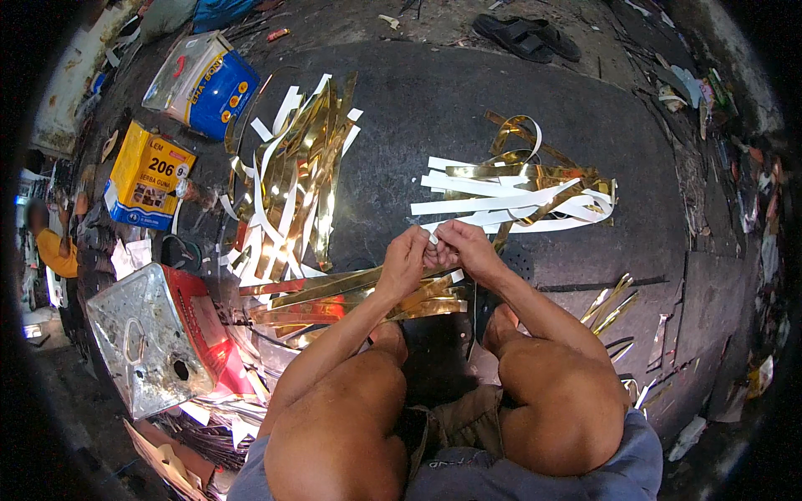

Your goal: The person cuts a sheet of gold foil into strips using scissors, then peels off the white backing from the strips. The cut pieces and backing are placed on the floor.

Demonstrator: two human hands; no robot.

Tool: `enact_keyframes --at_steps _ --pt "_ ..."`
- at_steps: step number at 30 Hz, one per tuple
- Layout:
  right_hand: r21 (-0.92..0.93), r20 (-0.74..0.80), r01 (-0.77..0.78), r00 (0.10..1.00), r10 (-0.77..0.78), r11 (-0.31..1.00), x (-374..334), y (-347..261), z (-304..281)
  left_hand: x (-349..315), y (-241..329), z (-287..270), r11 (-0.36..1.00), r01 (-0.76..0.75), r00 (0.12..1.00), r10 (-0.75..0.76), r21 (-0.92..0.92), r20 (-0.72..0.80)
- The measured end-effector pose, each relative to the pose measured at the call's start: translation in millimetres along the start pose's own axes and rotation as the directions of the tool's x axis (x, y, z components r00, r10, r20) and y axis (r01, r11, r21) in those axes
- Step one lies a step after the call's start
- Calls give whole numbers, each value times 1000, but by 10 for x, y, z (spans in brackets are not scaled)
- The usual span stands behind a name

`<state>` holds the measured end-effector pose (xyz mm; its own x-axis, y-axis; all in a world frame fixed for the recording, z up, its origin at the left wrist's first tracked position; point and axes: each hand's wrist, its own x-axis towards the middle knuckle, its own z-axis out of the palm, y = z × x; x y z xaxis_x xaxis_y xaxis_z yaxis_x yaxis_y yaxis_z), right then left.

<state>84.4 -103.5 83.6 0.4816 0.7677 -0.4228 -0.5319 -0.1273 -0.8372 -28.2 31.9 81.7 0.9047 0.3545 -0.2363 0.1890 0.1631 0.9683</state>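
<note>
My left hand (404,260) and my right hand (470,249) meet in front of my knees, fingertips pinched together. Between them shows a small white end of a strip (433,239); most of it is hidden by the fingers. Just beyond my hands lies a pile of shiny gold strips with white backs (514,200), some curled. Below my left wrist, a bundle of gold strips (359,299) runs sideways near my feet. Farther left, a larger heap of gold and white strips (292,179) is spread on the dark mat (384,108).
At the left stand a blue and clear tin (221,93), a yellow and blue tin (138,188) and a dented metal can with a red side (138,338). Black sandals (526,37) lie at the far edge. Thin gold offcuts (608,305) lie right of my knee. Another person (57,246) is at far left.
</note>
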Motion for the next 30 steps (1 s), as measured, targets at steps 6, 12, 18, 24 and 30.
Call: enact_keyframes --at_steps 6,12,18,24,30 --pt "-156 9 5 1000 -3 988 -79 -171 72 -95 162 5 868 -214 969 247 448 -16" --pt "333 -447 122 894 42 935 -272 -144 -553 7 218 -713 993 -10 948 46 114 -316" --pt "498 -844 641 514 156 584 -1581 -51 -3787 152 -346 -2971 716 -385 679 -208 -582 -704" --pt "-538 -835 -73 -91 -542 840 -1592 -345 -3579 136 74 -2502 962 129 377 176 240 -909" --pt "-877 115 215 962 -248 429 -479 211 -845 195 95 -702 900 -87 954 199 426 -226"
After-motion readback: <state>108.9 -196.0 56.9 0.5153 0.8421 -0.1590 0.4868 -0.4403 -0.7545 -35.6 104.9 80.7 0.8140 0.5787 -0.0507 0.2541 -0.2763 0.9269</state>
